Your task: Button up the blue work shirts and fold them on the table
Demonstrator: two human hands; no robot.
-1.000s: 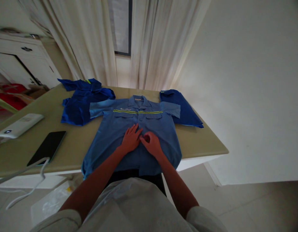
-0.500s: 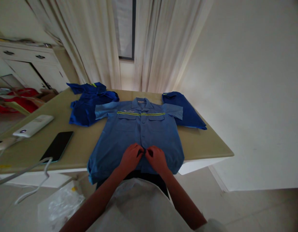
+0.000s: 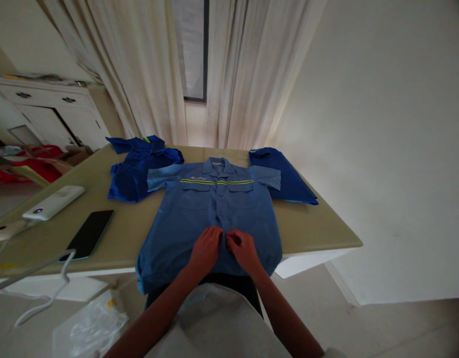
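A blue short-sleeved work shirt [image 3: 194, 204] lies front up across the table, its collar at the far side and its hem hanging over the near edge. Yellow stripes cross its chest above two flap pockets. My left hand [image 3: 207, 248] is closed on the shirt's front opening, below the chest. Close beside it, my right hand [image 3: 242, 248] pinches the other side of the same opening, thumb and fingers together. The fingertips almost meet, and whatever small part lies between them is hidden.
A crumpled darker blue garment [image 3: 134, 171] lies at the back left, and a folded blue one [image 3: 283, 174] at the back right. A black phone [image 3: 88, 233], a white device [image 3: 54, 203] and a cable [image 3: 63, 273] occupy the table's left. Clear plastic bags [image 3: 97, 323] lie below.
My left hand's fingers have turned and closed more tightly at the shirt's opening. My right hand stays in its pinch close by. The whole view has shifted slightly down.
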